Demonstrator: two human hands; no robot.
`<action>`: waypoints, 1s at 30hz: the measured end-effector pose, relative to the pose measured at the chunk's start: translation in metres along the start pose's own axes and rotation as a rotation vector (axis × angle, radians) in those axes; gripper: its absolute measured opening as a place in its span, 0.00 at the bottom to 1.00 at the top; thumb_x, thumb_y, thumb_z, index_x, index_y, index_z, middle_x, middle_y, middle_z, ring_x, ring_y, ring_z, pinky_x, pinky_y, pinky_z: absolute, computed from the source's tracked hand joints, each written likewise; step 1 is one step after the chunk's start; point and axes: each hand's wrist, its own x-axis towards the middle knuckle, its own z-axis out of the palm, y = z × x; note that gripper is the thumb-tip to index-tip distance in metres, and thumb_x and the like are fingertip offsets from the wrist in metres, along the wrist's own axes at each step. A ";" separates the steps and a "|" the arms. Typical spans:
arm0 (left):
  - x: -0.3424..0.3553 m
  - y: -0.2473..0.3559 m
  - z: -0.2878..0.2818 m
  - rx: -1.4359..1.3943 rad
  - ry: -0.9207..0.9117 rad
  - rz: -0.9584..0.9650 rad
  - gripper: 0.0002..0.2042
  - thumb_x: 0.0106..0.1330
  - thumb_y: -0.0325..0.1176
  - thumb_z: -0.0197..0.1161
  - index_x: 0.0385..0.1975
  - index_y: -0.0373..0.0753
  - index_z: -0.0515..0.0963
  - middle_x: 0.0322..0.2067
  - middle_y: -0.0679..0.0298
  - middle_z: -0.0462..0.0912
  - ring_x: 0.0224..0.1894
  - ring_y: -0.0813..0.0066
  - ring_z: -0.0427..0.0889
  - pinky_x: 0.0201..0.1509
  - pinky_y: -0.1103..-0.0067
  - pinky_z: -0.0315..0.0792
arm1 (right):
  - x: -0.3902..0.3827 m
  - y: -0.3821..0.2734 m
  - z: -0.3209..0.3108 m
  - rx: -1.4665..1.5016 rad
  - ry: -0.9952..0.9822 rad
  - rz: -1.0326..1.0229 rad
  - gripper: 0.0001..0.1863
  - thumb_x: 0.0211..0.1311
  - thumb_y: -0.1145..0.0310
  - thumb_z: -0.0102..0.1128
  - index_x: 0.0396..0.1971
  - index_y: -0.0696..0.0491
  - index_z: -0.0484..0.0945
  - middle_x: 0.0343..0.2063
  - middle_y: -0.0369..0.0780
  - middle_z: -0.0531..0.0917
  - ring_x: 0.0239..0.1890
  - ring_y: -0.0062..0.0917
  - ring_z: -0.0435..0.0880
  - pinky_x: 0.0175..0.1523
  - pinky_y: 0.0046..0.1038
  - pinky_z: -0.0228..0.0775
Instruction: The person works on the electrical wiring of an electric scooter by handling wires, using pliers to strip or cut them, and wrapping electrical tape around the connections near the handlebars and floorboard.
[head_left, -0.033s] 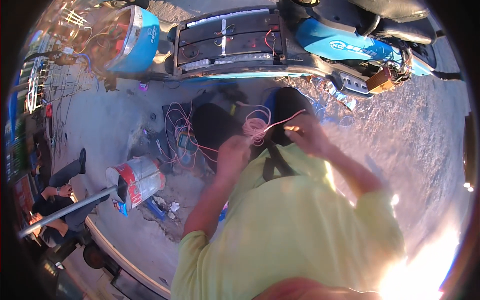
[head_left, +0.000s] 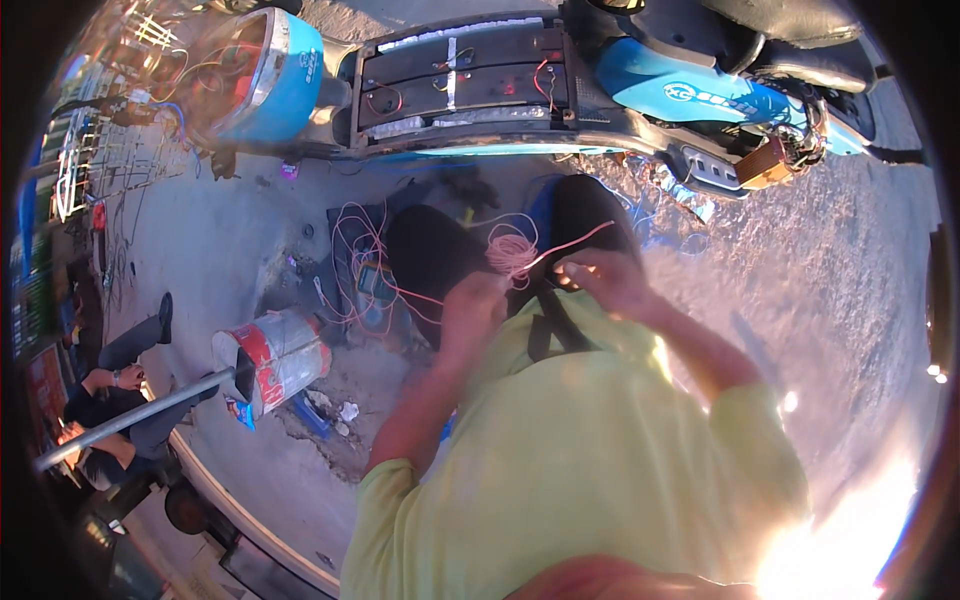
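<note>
My left hand (head_left: 485, 295) is closed on a pink wire coil (head_left: 512, 255) held over my dark-trousered lap, with a loose end rising to the upper right. My right hand (head_left: 600, 280) has its fingers curled just below that end; I cannot make out what, if anything, is in them. More pink wire (head_left: 355, 230) trails in loose loops to the left, over a dark mat and a small device (head_left: 375, 282) on the ground.
A blue scooter (head_left: 660, 85) with an exposed battery deck (head_left: 460, 85) lies across the top. Left are a red-and-white bucket (head_left: 280, 365), a metal pole (head_left: 135, 420), a seated person (head_left: 140, 440) and wire racks (head_left: 100, 160). Rough sunlit ground (head_left: 830, 280) is on the right.
My right hand has shifted slightly left, and my left hand slightly right, with the coil. The surroundings look the same.
</note>
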 end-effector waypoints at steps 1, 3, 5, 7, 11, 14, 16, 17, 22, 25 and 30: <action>0.000 -0.008 0.001 0.044 0.008 0.025 0.07 0.71 0.32 0.60 0.35 0.35 0.78 0.17 0.70 0.70 0.16 0.86 0.63 0.18 0.84 0.55 | 0.005 -0.002 0.015 0.285 -0.131 0.200 0.20 0.72 0.53 0.55 0.49 0.54 0.82 0.36 0.38 0.86 0.41 0.25 0.85 0.49 0.30 0.75; 0.002 -0.024 0.008 0.108 0.026 0.119 0.08 0.71 0.32 0.60 0.34 0.35 0.78 0.18 0.70 0.71 0.17 0.86 0.64 0.20 0.84 0.57 | 0.026 0.004 0.038 0.323 -0.213 0.226 0.22 0.74 0.52 0.51 0.49 0.55 0.81 0.37 0.38 0.86 0.41 0.26 0.84 0.48 0.30 0.74; 0.001 -0.031 0.012 0.174 0.042 0.203 0.08 0.71 0.32 0.59 0.33 0.34 0.79 0.19 0.70 0.73 0.18 0.86 0.66 0.21 0.84 0.59 | 0.039 0.000 0.058 0.366 -0.295 0.262 0.23 0.76 0.51 0.47 0.50 0.56 0.80 0.38 0.37 0.86 0.41 0.26 0.84 0.48 0.29 0.74; -0.001 -0.024 0.017 0.227 0.081 0.252 0.09 0.71 0.32 0.60 0.32 0.33 0.79 0.20 0.70 0.75 0.20 0.86 0.68 0.25 0.84 0.63 | 0.049 -0.014 0.072 0.989 -0.037 0.410 0.22 0.76 0.54 0.46 0.52 0.58 0.77 0.39 0.39 0.85 0.38 0.27 0.82 0.44 0.29 0.74; -0.008 -0.031 0.023 0.238 0.059 0.164 0.08 0.71 0.32 0.60 0.34 0.33 0.80 0.20 0.71 0.75 0.20 0.86 0.69 0.25 0.83 0.64 | 0.092 0.024 0.071 1.207 -0.109 0.398 0.15 0.73 0.64 0.43 0.46 0.57 0.76 0.31 0.37 0.80 0.30 0.25 0.76 0.36 0.30 0.70; -0.004 -0.043 0.022 0.275 0.030 0.210 0.07 0.70 0.32 0.62 0.35 0.34 0.81 0.20 0.69 0.78 0.21 0.84 0.73 0.26 0.81 0.67 | 0.106 0.034 0.059 1.208 -0.121 0.481 0.13 0.72 0.66 0.44 0.40 0.55 0.78 0.25 0.32 0.75 0.23 0.20 0.70 0.29 0.23 0.63; -0.004 -0.037 0.024 0.404 -0.034 0.175 0.09 0.70 0.35 0.63 0.39 0.36 0.82 0.23 0.61 0.83 0.24 0.76 0.80 0.32 0.75 0.73 | 0.114 0.044 0.055 1.182 -0.089 0.516 0.19 0.75 0.58 0.41 0.40 0.54 0.80 0.21 0.28 0.71 0.17 0.15 0.62 0.21 0.20 0.52; -0.003 -0.036 0.023 0.395 -0.028 0.175 0.09 0.70 0.35 0.63 0.39 0.36 0.82 0.23 0.61 0.83 0.24 0.76 0.80 0.32 0.75 0.73 | 0.117 0.037 0.052 1.173 -0.093 0.521 0.19 0.75 0.58 0.41 0.40 0.54 0.80 0.21 0.28 0.71 0.17 0.15 0.62 0.21 0.20 0.52; 0.010 -0.046 0.022 0.490 -0.083 0.297 0.10 0.68 0.34 0.64 0.38 0.33 0.82 0.24 0.56 0.84 0.24 0.73 0.83 0.32 0.74 0.76 | 0.118 -0.020 0.043 0.942 -0.019 0.531 0.38 0.76 0.39 0.26 0.46 0.53 0.83 0.18 0.24 0.65 0.15 0.11 0.52 0.19 0.19 0.43; 0.019 -0.047 0.022 0.466 -0.085 0.390 0.09 0.68 0.34 0.64 0.38 0.33 0.82 0.26 0.54 0.85 0.25 0.69 0.84 0.33 0.73 0.77 | 0.115 -0.023 0.041 0.996 -0.044 0.403 0.35 0.77 0.41 0.28 0.47 0.52 0.83 0.17 0.24 0.62 0.15 0.12 0.52 0.19 0.19 0.43; 0.021 -0.050 0.023 0.496 -0.082 0.434 0.09 0.67 0.33 0.64 0.38 0.33 0.83 0.28 0.52 0.85 0.27 0.65 0.86 0.35 0.71 0.77 | 0.104 -0.026 0.051 0.562 0.162 0.179 0.30 0.76 0.43 0.43 0.40 0.55 0.83 0.19 0.29 0.72 0.18 0.14 0.65 0.23 0.21 0.57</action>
